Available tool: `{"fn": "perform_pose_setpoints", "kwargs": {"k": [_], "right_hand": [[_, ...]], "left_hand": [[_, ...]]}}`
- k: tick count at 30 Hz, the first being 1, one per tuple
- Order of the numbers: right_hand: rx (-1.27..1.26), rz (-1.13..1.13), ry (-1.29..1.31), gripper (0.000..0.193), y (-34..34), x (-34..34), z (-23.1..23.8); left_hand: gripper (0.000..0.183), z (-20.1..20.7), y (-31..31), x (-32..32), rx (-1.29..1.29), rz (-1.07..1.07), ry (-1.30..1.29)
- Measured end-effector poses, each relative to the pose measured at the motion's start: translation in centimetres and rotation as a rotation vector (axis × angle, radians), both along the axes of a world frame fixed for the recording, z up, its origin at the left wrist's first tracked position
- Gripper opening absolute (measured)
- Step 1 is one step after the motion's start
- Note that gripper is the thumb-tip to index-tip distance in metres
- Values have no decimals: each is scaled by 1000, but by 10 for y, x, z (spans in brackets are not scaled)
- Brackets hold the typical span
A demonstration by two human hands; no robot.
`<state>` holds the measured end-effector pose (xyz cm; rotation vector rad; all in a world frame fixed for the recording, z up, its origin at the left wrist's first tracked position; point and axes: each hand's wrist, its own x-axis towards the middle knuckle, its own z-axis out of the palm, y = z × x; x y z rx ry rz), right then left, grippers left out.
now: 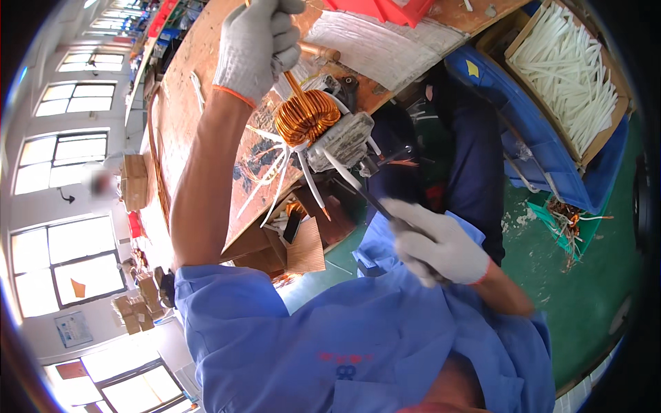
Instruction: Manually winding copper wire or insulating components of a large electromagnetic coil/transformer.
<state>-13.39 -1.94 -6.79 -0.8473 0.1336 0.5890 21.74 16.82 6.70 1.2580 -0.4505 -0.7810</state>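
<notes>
A ring-shaped coil (306, 118) wound with thick copper wire sits against a worn grey block-like fixture (344, 141) at the bench edge. White-sleeved leads (310, 180) fan out from its near side. Above the coil, my gloved left hand (256, 51) is closed around copper wire (295, 84) that runs up from the winding. My gloved right hand (441, 244), lower and to the right, is wrapped round a dark rod-like tool (379, 205). The rod points toward the coil, its far end close to a white-sleeved lead; whether they touch I cannot tell.
A wooden bench (186, 103) carries a red bin (385, 8) and a wooden handle (319, 51). At right, a carton of white tubes (568, 76) rests in a blue crate (523, 131), above a green tray (561, 227) of wire scraps. An open cardboard box (261, 255) stands below the bench.
</notes>
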Motion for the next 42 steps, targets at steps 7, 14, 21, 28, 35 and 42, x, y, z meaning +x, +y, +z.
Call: {"fn": "perform_pose_setpoints", "kwargs": {"k": [7,14,21,28,35,42], "right_hand": [[217,-359,11,58,101,72,36],[-13,49,-61,58,-50,-86,-10],[-217,-92,64,63,-83,-92,-13],[101,91,110,62,51,19,57],[136,5,30,58,57,10,28],[129,-205,-57,30,77,85,34]], "left_hand": [[48,-65,-4,-6,275,704,15],[54,-66,12,-2,409,481,-124],[46,-70,6,-1,315,506,-166],[40,-76,11,1,315,646,-174],[35,-78,9,4,334,669,-169],[37,-78,9,5,327,693,-142]]}}
